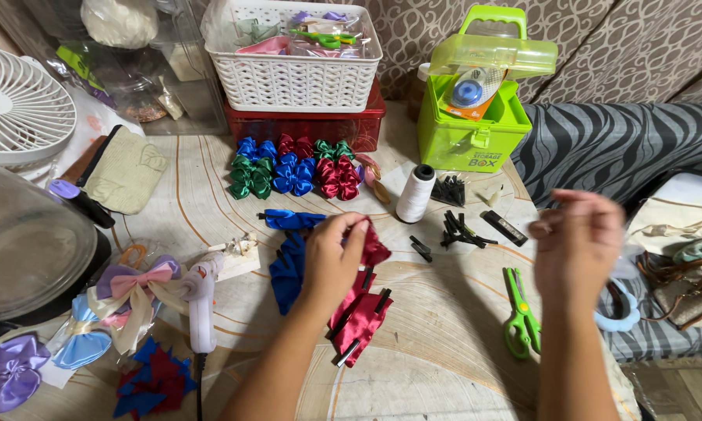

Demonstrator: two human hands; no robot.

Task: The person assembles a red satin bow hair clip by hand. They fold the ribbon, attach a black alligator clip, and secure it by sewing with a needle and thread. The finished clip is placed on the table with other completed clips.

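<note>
My left hand (331, 261) is down on the table (444, 351), and its fingers (351, 228) pinch a small piece of dark red ribbon (374, 248). The ribbon piece sits in the middle of the table, just above more red ribbon pieces (359, 323) that lie flat under my wrist. Blue ribbon pieces (289, 269) lie just left of that hand.

My right hand (577, 245) is up in the air on the right, well apart from the left one. It is blurry. The fingers look curled in, but I cannot tell if it holds anything.

Green scissors (520, 316) lie on the table between my two arms, near the right one. Black hair clips (458, 230) are a bit farther away, and a white thread spool (416, 193) stands beside them. Far from me I see a row of small blue, green and red ribbon bows (292, 170). Behind them is a white basket (296, 78) on a red box (304, 125). A green storage box (472, 125) stands open on the far right.

On the near left a white glue gun (200, 300) lies by some big pastel bows (129, 292). A white fan (20, 105) is at the far left.
</note>
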